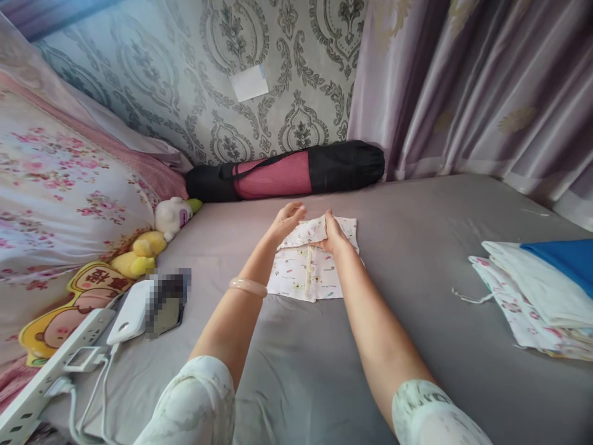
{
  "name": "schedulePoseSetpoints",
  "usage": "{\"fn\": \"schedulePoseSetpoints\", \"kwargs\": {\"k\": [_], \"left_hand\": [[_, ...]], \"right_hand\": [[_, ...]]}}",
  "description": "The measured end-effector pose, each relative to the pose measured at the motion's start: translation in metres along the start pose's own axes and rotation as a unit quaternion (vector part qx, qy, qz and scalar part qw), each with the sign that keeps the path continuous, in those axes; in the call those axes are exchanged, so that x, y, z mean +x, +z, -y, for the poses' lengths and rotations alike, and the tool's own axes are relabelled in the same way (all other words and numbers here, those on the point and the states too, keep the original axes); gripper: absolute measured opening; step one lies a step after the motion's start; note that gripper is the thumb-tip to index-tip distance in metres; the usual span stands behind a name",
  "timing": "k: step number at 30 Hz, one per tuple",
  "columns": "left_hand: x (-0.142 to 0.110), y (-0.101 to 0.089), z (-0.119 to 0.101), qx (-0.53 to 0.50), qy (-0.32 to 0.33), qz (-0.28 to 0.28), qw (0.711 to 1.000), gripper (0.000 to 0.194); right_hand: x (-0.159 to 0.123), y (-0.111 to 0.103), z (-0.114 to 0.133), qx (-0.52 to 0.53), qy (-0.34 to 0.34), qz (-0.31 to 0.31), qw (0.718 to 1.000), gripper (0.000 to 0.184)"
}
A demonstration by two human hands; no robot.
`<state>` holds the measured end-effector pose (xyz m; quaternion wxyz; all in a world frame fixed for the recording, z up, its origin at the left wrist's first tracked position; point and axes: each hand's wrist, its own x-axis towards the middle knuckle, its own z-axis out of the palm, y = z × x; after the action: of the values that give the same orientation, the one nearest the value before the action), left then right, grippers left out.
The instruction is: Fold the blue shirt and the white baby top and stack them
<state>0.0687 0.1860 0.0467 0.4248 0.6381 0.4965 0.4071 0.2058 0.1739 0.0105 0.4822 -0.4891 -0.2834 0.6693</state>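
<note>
Cloth (pixel 291 275) on grey sheet (pixel 426 259), right hand (pixel 334 236) gripping its folded part, left hand (pixel 287 222) loosely open alongside

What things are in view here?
wall: one, grey patterned, ahead
panel: one, white, on wall
curtain: one, purplish, right
floral fabric: one, white and pink, left
sheet: one, grey, below
bag: one, black and pink, by wall
garment: one, white printed, on sheet
toys: several, white and yellow, left
power strip: one, white, lower left
device: one, white, beside power strip
phone: one, dark, partly blurred, beside device
cables: several, white, lower left
cloths: several, white and blue, right
bracelet: one, pale, left forearm
sleeves: two, pale patterned, bottom
left hand: one, bare, by garment
right hand: one, bare, holding garment
</note>
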Motion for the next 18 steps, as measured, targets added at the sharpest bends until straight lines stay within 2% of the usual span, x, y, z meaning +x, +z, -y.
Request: {"fn": "schedulePoseSetpoints", "kwargs": {"k": [3, 6, 8, 12, 18], "left_hand": [[0.002, -0.017, 0.017, 0.024, -0.034, -0.105, 0.994, 0.034], [0.001, -0.037, 0.041, 0.091, -0.062, -0.149, 0.983, 0.04], [-0.003, -0.045, 0.056, 0.144, -0.063, -0.14, 0.978, 0.048], [-0.013, -0.044, 0.073, 0.265, -0.041, -0.086, 0.96, 0.06], [-0.024, -0.03, 0.073, 0.478, -0.017, -0.014, 0.878, 0.056]], "right_hand": [[-0.001, -0.002, -0.001, 0.036, 0.033, 0.014, 0.999, 0.045], [-0.004, 0.0, -0.003, 0.013, 0.015, 0.005, 1.0, 0.021], [-0.003, 0.001, -0.006, -0.012, -0.003, -0.019, 1.0, 0.01], [0.004, -0.001, -0.012, -0.031, -0.04, -0.05, 0.997, 0.021], [0.019, -0.009, -0.02, -0.103, -0.128, -0.056, 0.985, 0.024]]}}
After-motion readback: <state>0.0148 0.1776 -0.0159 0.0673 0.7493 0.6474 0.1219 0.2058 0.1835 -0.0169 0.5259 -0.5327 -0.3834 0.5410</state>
